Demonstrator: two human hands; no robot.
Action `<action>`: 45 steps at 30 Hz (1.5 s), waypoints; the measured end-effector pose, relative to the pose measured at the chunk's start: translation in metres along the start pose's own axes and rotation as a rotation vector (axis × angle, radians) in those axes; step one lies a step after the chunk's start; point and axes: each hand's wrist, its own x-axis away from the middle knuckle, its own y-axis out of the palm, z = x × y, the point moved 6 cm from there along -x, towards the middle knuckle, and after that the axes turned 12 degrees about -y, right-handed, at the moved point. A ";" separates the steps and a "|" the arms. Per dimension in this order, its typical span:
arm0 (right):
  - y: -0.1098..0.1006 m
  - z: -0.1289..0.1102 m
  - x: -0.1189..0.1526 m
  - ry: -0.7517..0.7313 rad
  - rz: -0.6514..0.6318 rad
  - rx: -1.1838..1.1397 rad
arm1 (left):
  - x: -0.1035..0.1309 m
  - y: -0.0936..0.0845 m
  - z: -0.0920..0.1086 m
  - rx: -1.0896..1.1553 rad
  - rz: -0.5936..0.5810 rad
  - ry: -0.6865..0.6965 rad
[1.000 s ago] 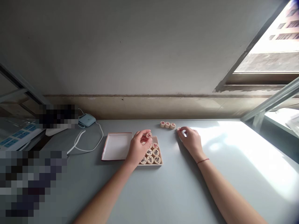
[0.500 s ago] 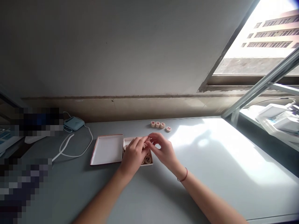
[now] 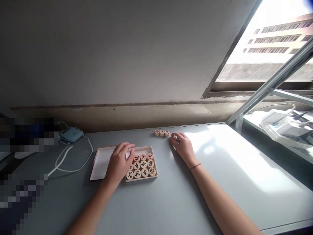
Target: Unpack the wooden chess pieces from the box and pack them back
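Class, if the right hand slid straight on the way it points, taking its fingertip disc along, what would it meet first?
The right hand would probably meet the nearest end disc of the row of three, just past its fingertip disc; one view leaves depth unclear.

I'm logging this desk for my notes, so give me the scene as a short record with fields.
Left hand: open, over the lid and the left end of the box
Right hand: fingers on a single piece
Box: open, holding round pieces marked in red or black
Lid: white inside, left of the box, partly hidden by the left hand
Row: three red-marked pieces behind the box, left of the single piece
Far left: light blue device
Right wrist: red band
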 end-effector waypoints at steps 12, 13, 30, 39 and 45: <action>0.005 0.009 -0.002 0.040 0.037 0.096 | 0.007 0.006 -0.006 0.020 -0.043 0.000; 0.005 0.009 -0.002 0.050 0.033 0.115 | 0.007 0.006 -0.006 0.021 -0.044 -0.001; 0.005 0.003 -0.013 0.075 -0.022 0.099 | 0.008 0.008 -0.005 0.014 -0.068 -0.013; 0.008 0.008 -0.014 0.076 0.005 0.102 | 0.009 0.009 -0.005 0.010 -0.086 -0.010; 0.008 0.012 -0.011 0.072 0.041 0.070 | 0.009 0.008 -0.004 0.011 -0.089 -0.013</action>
